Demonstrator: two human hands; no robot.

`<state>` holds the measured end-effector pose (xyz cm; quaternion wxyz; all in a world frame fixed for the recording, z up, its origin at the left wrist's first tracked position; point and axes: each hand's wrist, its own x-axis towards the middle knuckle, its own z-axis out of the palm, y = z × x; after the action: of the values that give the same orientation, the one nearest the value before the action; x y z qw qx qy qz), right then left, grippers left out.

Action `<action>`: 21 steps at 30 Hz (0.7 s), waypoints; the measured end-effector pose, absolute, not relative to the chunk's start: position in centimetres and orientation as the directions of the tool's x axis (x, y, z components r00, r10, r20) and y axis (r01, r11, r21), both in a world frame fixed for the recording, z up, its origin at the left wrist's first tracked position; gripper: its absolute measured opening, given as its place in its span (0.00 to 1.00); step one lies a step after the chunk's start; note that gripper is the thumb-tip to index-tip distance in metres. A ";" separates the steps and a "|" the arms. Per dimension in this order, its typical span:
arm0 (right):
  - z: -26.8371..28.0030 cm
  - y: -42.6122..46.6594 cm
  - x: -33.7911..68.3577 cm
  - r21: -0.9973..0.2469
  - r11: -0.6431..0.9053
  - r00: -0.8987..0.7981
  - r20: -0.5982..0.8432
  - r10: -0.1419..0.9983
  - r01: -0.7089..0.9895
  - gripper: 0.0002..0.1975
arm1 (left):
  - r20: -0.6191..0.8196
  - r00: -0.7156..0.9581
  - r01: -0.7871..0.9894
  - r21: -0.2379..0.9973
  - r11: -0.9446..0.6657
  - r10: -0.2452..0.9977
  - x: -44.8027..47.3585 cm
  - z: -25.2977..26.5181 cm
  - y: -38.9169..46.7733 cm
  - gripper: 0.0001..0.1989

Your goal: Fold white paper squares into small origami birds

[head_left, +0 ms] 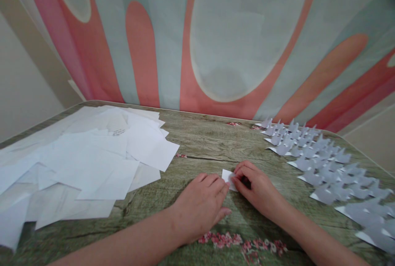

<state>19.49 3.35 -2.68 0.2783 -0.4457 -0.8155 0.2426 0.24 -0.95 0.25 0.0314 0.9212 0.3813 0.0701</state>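
Observation:
A small folded piece of white paper (pixel 228 179) lies low over the table between my two hands. My right hand (pixel 253 183) pinches its right side between thumb and fingertips, and the fingers cover that part. From the left, my left hand (pixel 205 200) rests palm down, its fingertips at the paper's left edge and its thumb stretched apart. Whether those fingertips press on the paper or only touch it, I cannot tell. On the right stand rows of folded white paper figures (pixel 330 171), shaped like small birds with pointed tips.
A loose, overlapping heap of white paper sheets (pixel 101 159) covers the table's left side. The wood-patterned tabletop (pixel 200 134) carries printed pink flowers (pixel 220 239). Behind its far edge hangs a coral and pale-blue patterned backdrop (pixel 169 52).

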 end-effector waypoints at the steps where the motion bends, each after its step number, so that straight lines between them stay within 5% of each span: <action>1: -2.7 3.3 19.5 -0.639 0.481 -0.445 0.234 0.865 0.600 0.06 | 0.105 0.700 0.698 0.109 -0.708 0.706 0.2 0.2 -0.9 0.22; 11: -3.3 3.6 20.2 -0.428 0.507 -0.403 0.313 0.860 0.748 0.03 | 0.128 0.693 0.706 0.080 -0.703 0.710 0.5 -0.1 -0.9 0.22; 21: -3.2 3.2 20.1 -0.446 0.543 -0.419 0.351 0.837 0.711 0.03 | 0.163 0.640 0.752 0.071 -0.656 0.751 0.6 -0.1 -1.1 0.19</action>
<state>20.15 3.24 -3.24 0.2742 -0.4639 -0.8346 0.1146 0.60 -1.10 -0.10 -0.0016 0.9055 0.4148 0.0893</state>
